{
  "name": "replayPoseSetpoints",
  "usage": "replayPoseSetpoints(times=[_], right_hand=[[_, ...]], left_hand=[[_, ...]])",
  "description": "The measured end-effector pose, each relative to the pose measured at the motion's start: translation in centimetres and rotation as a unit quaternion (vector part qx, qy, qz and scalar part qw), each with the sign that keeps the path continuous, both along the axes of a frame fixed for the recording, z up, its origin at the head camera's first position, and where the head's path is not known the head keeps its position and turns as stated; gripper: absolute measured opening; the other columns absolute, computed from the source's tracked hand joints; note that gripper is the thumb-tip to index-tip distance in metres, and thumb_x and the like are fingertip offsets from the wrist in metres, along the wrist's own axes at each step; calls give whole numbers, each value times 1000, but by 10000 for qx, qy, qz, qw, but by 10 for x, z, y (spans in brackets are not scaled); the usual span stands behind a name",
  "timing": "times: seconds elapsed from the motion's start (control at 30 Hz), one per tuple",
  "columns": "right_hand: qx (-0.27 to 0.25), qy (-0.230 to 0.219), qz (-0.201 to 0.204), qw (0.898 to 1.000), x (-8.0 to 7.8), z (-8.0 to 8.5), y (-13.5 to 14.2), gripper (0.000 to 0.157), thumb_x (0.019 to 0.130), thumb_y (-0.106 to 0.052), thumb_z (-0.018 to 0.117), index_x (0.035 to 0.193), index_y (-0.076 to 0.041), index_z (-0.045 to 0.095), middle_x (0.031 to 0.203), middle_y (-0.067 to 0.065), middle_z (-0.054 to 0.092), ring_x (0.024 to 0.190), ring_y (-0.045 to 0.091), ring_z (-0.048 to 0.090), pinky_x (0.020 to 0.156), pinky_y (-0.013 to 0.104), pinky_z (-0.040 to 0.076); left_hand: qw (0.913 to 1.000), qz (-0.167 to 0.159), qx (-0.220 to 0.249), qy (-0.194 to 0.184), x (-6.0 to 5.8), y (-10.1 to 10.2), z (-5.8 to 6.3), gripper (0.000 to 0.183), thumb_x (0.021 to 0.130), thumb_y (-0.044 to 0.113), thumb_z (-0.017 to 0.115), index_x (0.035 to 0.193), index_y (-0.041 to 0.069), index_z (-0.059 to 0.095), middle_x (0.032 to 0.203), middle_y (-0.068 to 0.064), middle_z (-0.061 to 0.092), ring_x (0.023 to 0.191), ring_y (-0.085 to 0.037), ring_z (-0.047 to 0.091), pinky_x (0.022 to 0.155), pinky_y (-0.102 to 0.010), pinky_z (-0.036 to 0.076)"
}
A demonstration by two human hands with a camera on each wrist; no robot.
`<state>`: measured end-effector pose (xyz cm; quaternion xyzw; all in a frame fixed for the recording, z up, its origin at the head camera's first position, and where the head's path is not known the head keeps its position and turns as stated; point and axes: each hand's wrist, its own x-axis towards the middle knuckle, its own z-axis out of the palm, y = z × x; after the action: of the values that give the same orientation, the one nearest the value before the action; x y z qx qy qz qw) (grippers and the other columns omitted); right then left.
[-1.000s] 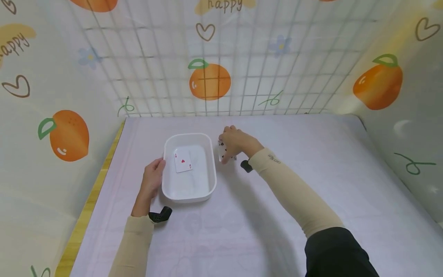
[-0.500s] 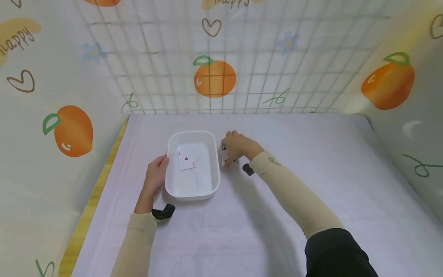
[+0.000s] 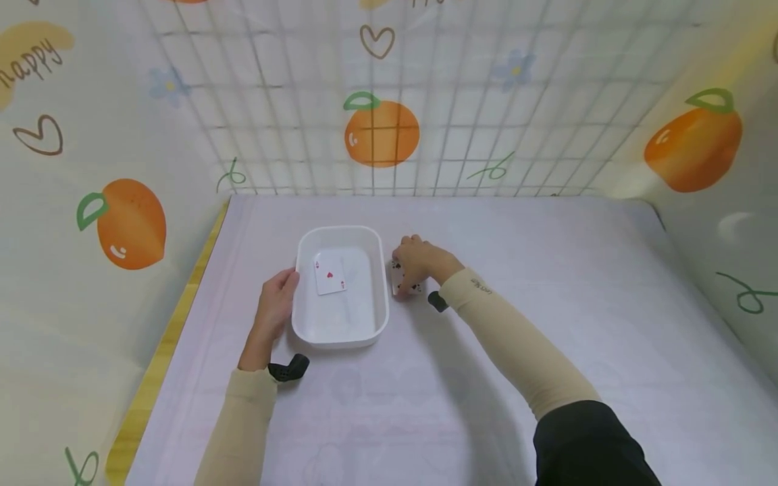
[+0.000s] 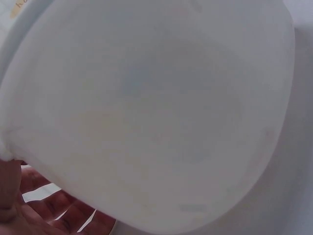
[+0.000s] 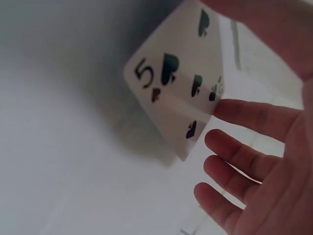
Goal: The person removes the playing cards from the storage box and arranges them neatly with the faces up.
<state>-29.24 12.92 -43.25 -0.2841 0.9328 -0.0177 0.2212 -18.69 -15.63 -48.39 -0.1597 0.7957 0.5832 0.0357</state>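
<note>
In the head view, my left hand (image 3: 276,307) grips the left rim of a white plastic basin (image 3: 340,341), thumb on top and fingers beneath the rim. The basin wall (image 4: 161,107) fills most of the left wrist view. Inside the basin, an ace of hearts (image 3: 330,275) lies face up. My right hand (image 3: 424,260), just right of the basin, pinches a five of spades (image 3: 398,277). In the right wrist view, the five of spades (image 5: 181,81) is tilted between the thumb and index fingertip, while the other fingers stay off it.
A pale cloth covers the table (image 3: 516,290), with a yellow wooden edge (image 3: 167,344) along its left side. White printed curtains hang on both sides, and a wire grid (image 3: 462,128) shows through the cloth behind.
The head view has shifted slightly. My right hand, with the five of spades, has come a little nearer me beside the basin. My left hand keeps its grip on the rim.
</note>
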Motion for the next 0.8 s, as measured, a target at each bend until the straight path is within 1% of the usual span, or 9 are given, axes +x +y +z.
replayPoseSetpoints(times=[0.23, 0.47, 0.8], right_hand=[[-8, -44, -37, 10000, 1, -4, 1, 81, 67, -44, 89, 130, -3, 61, 111, 10, 51, 104, 25, 43, 88, 40, 45], [-43, -16, -131, 9999, 0, -7, 2, 80, 67, -44, 90, 130, -4, 62, 114, 10, 51, 105, 26, 42, 90, 41, 45], [-85, -2, -151, 9998, 2, -9, 1, 79, 66, -44, 91, 127, -3, 63, 110, 9, 53, 104, 25, 43, 91, 41, 45]], left_hand=[[10000, -5, -30, -53, -1, -1, 1, 52, 105, 41, 44, 148, 11, 45, 150, -11, 46, 135, -29, 45, 108, -45, 40], [10000, 4, -59, 5, -1, 0, 1, 52, 105, 41, 44, 148, 12, 46, 148, -11, 47, 133, -28, 47, 107, -44, 41], [10000, -22, -12, 32, 0, 0, 0, 51, 106, 40, 43, 147, 11, 46, 148, -11, 48, 132, -29, 48, 107, -45, 41]])
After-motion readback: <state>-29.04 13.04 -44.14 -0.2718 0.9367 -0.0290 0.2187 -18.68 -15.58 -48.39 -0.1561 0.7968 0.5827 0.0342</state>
